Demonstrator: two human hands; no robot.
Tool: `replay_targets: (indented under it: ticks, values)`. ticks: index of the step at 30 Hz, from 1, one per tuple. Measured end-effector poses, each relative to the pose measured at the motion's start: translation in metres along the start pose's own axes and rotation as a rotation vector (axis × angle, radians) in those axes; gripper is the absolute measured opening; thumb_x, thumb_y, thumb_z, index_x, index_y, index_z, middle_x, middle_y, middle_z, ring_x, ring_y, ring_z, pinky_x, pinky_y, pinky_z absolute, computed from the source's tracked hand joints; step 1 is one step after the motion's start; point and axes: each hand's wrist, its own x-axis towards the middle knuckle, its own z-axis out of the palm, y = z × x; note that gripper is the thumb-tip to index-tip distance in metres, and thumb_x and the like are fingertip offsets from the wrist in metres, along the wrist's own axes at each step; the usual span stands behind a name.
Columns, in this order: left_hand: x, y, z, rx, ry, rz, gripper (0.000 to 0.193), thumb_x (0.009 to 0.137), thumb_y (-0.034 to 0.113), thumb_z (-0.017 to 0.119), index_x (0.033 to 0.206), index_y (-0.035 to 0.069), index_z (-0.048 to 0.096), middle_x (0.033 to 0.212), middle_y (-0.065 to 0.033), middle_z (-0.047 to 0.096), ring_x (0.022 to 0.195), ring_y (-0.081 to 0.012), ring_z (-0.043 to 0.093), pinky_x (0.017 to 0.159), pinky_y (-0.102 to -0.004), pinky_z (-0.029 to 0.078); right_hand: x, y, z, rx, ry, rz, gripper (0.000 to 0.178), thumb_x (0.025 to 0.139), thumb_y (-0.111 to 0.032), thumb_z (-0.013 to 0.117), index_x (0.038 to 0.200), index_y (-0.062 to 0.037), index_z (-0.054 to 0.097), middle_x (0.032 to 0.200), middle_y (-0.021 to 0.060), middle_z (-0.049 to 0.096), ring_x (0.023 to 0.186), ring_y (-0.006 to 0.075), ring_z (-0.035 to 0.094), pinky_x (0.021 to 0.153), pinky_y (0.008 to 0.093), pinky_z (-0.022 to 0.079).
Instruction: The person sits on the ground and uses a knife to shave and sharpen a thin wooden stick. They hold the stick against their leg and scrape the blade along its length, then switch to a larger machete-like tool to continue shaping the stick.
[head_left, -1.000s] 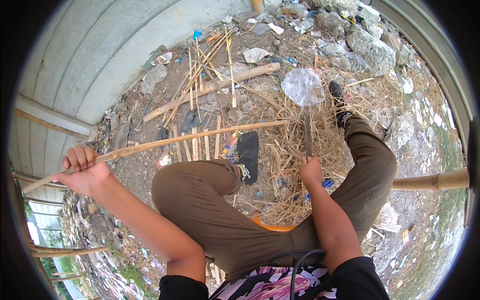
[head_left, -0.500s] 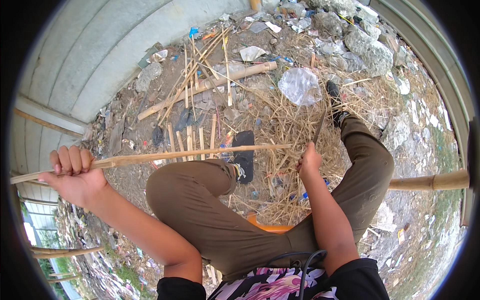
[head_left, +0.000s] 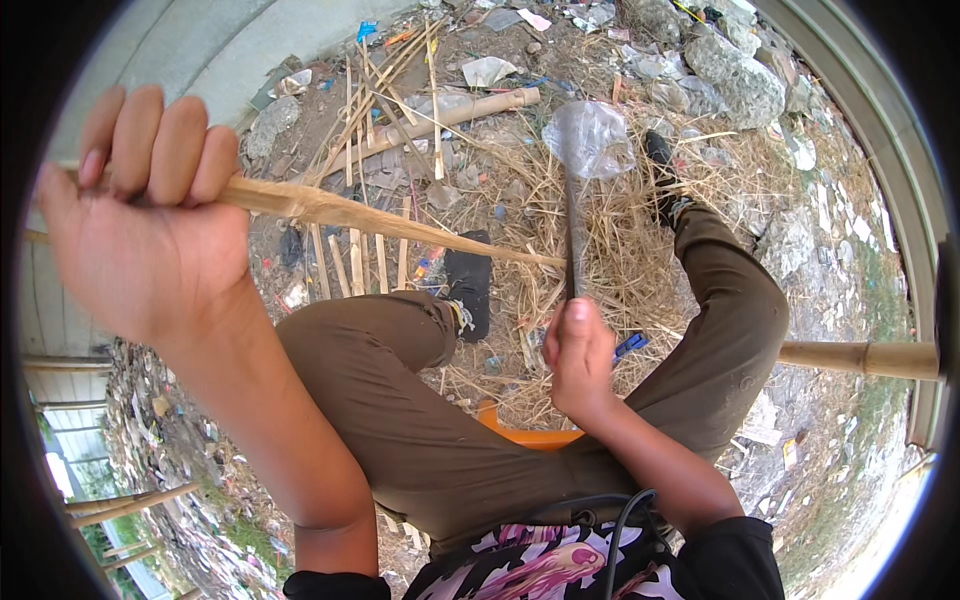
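Observation:
My left hand [head_left: 150,230] is raised at the left, fingers wrapped round a long bamboo strip [head_left: 370,222]. The strip slants down to the right, and its thin end reaches the blade of a long dark knife [head_left: 572,230]. My right hand [head_left: 582,355] grips the knife by its handle, thumb on top, with the blade pointing away from me. Blade and strip cross near the strip's tip; whether they touch I cannot tell. Pale bamboo shavings [head_left: 530,320] lie thick on the ground below, between my feet.
A thick bamboo pole [head_left: 470,110] lies beyond, with several thin strips [head_left: 436,100] across it. Short split pieces [head_left: 381,265] lie beside my left shoe [head_left: 465,285]. A clear plastic bag [head_left: 605,150], rubble [head_left: 735,85] and litter are farther off. Something orange [head_left: 540,438] shows beneath me.
My left hand has come up and closer, tilting the bamboo strip down to the right. My right hand has moved left and nearer, bringing the knife upright across the strip's end.

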Motion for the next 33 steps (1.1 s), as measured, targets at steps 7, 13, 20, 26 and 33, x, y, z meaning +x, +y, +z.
replay_targets:
  ticks: [7, 13, 20, 26, 33]
  values:
    - [0.009, -0.014, -0.011, -0.018, -0.075, 0.056, 0.032, 0.101, 0.032, 0.034, 0.073, 0.015, 0.033, 0.06, 0.0032, 0.023, 0.053, -0.01, 0.015, 0.049, -0.0281, 0.015, 0.027, -0.046, -0.024, -0.093, 0.062, 0.143, 0.052, 0.107, -0.046, 0.04, 0.075, -0.0059, 0.049, 0.055, -0.0018, 0.043, 0.047, 0.007, 0.039, 0.044, 0.0259, 0.033]
    - [0.041, -0.025, 0.026, 0.088, -0.012, 0.056, 0.02, 0.091, 0.023, 0.04, 0.072, 0.017, 0.036, 0.059, 0.0017, 0.022, 0.053, -0.01, 0.016, 0.05, -0.0286, 0.016, 0.009, -0.003, -0.011, 0.003, 0.149, -0.269, 0.052, 0.108, -0.047, 0.036, 0.074, -0.0082, 0.044, 0.054, -0.0011, 0.042, 0.044, 0.0071, 0.036, 0.041, 0.0258, 0.031]
    - [0.062, -0.068, 0.087, -0.001, 0.253, 0.186, 0.054, 0.105, 0.055, 0.04, 0.065, 0.019, 0.038, 0.047, 0.0085, 0.024, 0.037, -0.0062, 0.017, 0.031, -0.0243, 0.011, 0.036, -0.008, -0.028, 0.068, 0.153, 0.239, 0.05, 0.109, -0.046, 0.036, 0.078, -0.0081, 0.047, 0.055, -0.0017, 0.04, 0.044, 0.0078, 0.037, 0.04, 0.0263, 0.031]
    - [0.074, -0.065, 0.086, 0.045, -0.119, 0.108, 0.055, 0.105, 0.057, 0.038, 0.062, 0.021, 0.035, 0.046, 0.0087, 0.024, 0.036, -0.0061, 0.016, 0.03, -0.0251, 0.011, 0.04, -0.039, -0.02, 0.118, 0.259, -0.358, 0.052, 0.107, -0.051, 0.035, 0.08, -0.0077, 0.045, 0.054, -0.0013, 0.04, 0.046, 0.0077, 0.037, 0.044, 0.0256, 0.031]
    - [0.081, -0.105, 0.106, -0.036, -0.194, 0.09, 0.056, 0.104, 0.057, 0.038, 0.062, 0.022, 0.035, 0.045, 0.0088, 0.023, 0.036, -0.0059, 0.016, 0.03, -0.025, 0.011, 0.049, 0.003, -0.054, 0.184, 0.326, 0.253, 0.052, 0.105, -0.054, 0.042, 0.08, -0.0087, 0.047, 0.054, -0.002, 0.036, 0.041, 0.0088, 0.035, 0.039, 0.0251, 0.028]
